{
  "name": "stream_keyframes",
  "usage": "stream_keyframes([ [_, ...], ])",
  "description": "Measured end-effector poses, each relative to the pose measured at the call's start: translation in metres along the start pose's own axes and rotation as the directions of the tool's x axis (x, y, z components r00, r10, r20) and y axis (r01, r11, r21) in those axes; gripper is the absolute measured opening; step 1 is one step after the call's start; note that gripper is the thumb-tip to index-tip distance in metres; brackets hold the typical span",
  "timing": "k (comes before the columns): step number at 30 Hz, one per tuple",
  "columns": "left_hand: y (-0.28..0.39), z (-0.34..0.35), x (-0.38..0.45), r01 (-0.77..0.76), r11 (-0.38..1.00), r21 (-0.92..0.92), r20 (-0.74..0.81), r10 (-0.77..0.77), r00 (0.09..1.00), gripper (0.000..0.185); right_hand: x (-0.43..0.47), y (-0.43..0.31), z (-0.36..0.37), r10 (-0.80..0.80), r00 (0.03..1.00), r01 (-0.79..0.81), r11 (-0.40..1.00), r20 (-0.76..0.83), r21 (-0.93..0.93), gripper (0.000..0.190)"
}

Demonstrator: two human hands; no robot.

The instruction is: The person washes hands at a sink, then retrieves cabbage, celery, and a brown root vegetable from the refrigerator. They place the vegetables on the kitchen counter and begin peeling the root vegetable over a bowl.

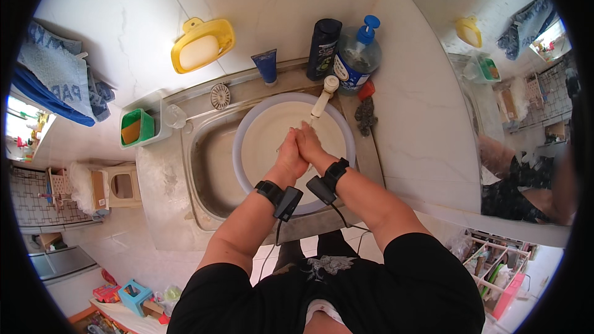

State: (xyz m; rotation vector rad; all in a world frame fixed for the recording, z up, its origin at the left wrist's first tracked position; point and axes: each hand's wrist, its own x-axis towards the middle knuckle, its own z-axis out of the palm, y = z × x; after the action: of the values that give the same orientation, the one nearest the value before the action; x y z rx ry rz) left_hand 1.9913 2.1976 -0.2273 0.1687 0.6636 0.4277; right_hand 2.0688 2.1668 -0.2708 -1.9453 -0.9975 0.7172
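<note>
My left hand [291, 157] and my right hand [309, 144] are pressed together, palms facing, just below the spout of a pale tap [321, 102]. A thin stream of water seems to run from the spout onto the fingers. Whether anything lies between the palms is hidden. Both hands are over a round plastic basin [237, 148] with a pale lavender rim. That basin sits in a stainless steel sink [204, 167] and covers its right part. Each wrist wears a black strap with a small cabled device.
Behind the sink stand a blue tube [266, 67], a dark shampoo bottle [323, 48] and a pump bottle [357, 58]. A steel scourer [366, 116] lies right of the tap. Leftward are a drain strainer [220, 96] and a sponge box [139, 127]. A yellow soap dish [203, 46] hangs above.
</note>
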Motion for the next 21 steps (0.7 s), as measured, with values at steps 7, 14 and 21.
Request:
stream_keyframes([
  [7,0.002,0.011,-0.001,-0.006,1.000,0.010,0.108,0.005,0.994,0.051,0.006,-0.001,-0.017,-0.242,0.970,0.234,0.961,-0.037,-0.145,0.045],
  [14,0.019,0.020,-0.027,0.000,0.997,-0.077,-0.159,-0.013,0.987,0.055,-0.075,-0.057,-0.040,-0.611,0.791,0.608,0.791,0.031,0.073,0.049],
  [21,0.010,0.025,-0.058,-0.085,0.954,0.287,0.169,0.037,0.985,0.038,-0.072,-0.107,-0.062,-0.770,0.624,0.782,0.617,0.136,-0.092,0.032],
])
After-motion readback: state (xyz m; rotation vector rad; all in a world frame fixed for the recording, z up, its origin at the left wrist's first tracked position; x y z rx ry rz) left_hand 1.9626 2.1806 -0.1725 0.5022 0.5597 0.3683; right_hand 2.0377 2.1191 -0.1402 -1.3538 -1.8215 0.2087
